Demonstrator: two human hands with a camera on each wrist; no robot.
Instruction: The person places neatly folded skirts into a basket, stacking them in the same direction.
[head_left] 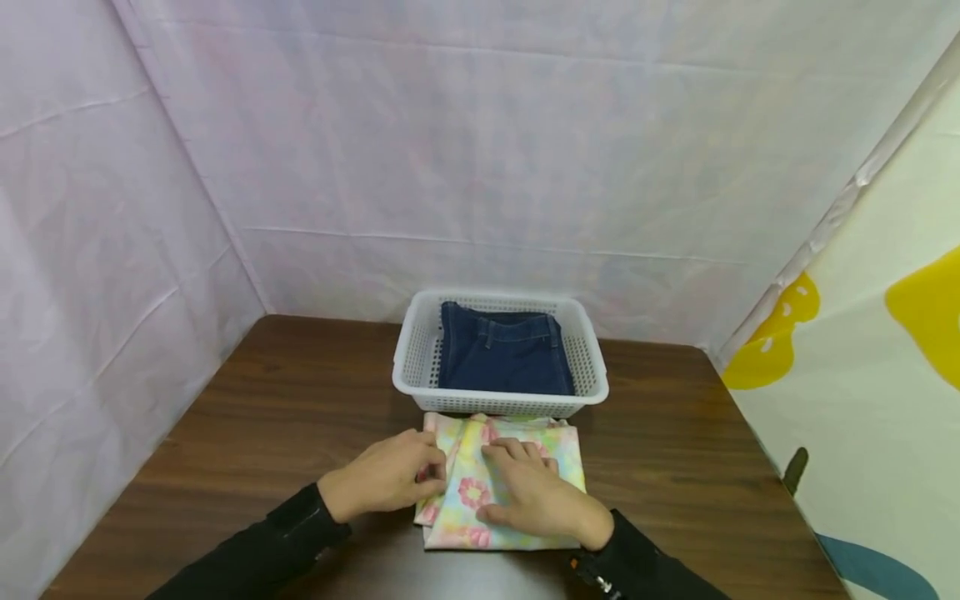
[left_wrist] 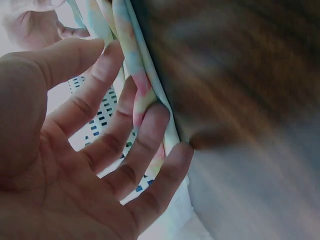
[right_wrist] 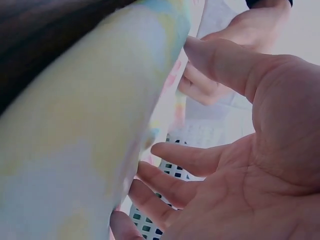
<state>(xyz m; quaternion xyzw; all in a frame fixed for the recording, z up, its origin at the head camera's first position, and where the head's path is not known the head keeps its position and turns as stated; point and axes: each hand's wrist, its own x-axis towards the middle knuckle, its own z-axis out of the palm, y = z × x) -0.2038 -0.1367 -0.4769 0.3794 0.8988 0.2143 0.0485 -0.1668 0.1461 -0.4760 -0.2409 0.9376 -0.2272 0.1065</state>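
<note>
A folded pastel cloth [head_left: 472, 467] with pink flowers lies on the table, right in front of a white basket. At its left edge is my left hand [head_left: 397, 471], fingers bent. In the left wrist view, that hand's thumb and index finger [left_wrist: 107, 65] come together at a fold of the floral cloth [left_wrist: 127, 45], and the other fingertips touch its edge. My right hand [head_left: 536, 496] rests on the cloth's right half with fingers spread. The right wrist view shows its fingertips [right_wrist: 142, 170] against the cloth [right_wrist: 90, 125]. What kind of item the cloth is, I cannot tell.
The white perforated basket [head_left: 408, 387] stands at the back of the brown wooden table [head_left: 300, 392]. Folded dark blue jeans [head_left: 506, 358] lie inside it. Pale fabric walls [head_left: 480, 167] enclose the table behind and on the left; a patterned sheet [head_left: 862, 400] hangs at right.
</note>
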